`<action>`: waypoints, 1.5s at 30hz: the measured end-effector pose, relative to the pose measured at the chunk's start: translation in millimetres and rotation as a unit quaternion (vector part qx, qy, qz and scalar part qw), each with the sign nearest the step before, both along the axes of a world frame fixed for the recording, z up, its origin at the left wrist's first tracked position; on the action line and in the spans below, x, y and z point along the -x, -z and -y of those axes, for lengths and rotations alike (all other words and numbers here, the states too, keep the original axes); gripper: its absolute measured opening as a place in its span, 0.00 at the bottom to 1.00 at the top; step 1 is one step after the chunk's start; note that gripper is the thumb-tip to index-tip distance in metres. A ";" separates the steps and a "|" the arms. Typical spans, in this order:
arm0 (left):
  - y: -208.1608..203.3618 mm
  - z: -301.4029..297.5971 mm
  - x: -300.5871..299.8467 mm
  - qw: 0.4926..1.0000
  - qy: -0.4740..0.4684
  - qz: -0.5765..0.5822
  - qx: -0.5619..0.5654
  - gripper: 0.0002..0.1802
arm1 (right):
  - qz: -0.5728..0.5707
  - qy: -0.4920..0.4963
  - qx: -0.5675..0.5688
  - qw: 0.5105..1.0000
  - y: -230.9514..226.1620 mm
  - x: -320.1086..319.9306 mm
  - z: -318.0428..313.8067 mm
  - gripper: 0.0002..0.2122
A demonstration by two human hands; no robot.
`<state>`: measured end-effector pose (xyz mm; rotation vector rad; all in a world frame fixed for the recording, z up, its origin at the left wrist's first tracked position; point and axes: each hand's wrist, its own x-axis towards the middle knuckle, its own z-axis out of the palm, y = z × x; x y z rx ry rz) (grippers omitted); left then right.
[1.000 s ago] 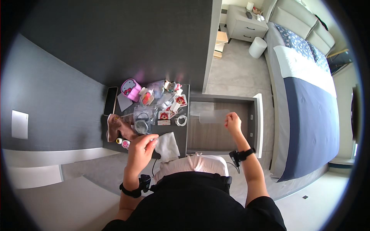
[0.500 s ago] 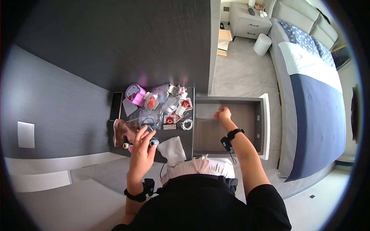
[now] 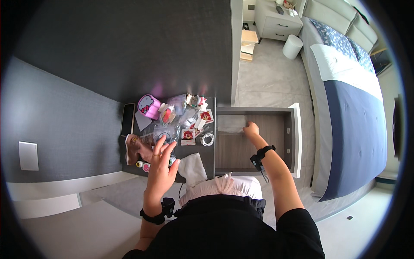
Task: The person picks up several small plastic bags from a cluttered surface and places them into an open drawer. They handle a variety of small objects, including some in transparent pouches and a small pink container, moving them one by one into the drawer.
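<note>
Since the earliest frame, the clear plastic piece (image 3: pixel 230 123) has moved to the far left corner of the open drawer (image 3: pixel 254 159), where it appears laid down. From my remote view, the right hand (image 3: pixel 251 129) has bunched fingers at its edge; I cannot tell whether they pinch. My left hand (image 3: pixel 160 173) is half open over a small round item (image 3: pixel 172 160), grip unclear. Beyond, the desk (image 3: pixel 208 166) remains crowded: pink box (image 3: pixel 148 106), white cable (image 3: pixel 207 139), white cloth (image 3: pixel 192 169).
</note>
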<state>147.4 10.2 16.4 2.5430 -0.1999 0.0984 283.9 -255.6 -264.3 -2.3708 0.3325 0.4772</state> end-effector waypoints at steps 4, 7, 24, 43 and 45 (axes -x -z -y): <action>0.7 1.8 0.8 1.000 -0.004 -0.008 -0.003 0.25 | -0.034 -0.003 -0.010 0.999 -2.1 1.0 1.6 0.14; 2.5 1.1 2.2 1.000 -0.012 -0.014 -0.005 0.24 | -0.015 -0.014 -0.047 0.999 -8.7 4.9 2.0 0.11; 2.3 1.6 6.0 1.000 -0.015 -0.017 -0.017 0.24 | -0.053 0.040 -0.142 0.988 1.8 11.1 9.4 0.10; 17.2 -19.1 31.8 0.997 -0.012 -0.067 -0.029 0.24 | -0.069 -0.184 -0.005 0.980 -16.9 32.9 -1.6 0.12; 15.6 -27.4 31.5 0.996 -0.028 -0.078 -0.038 0.24 | -0.062 -0.186 0.018 0.981 -20.0 36.7 3.3 0.13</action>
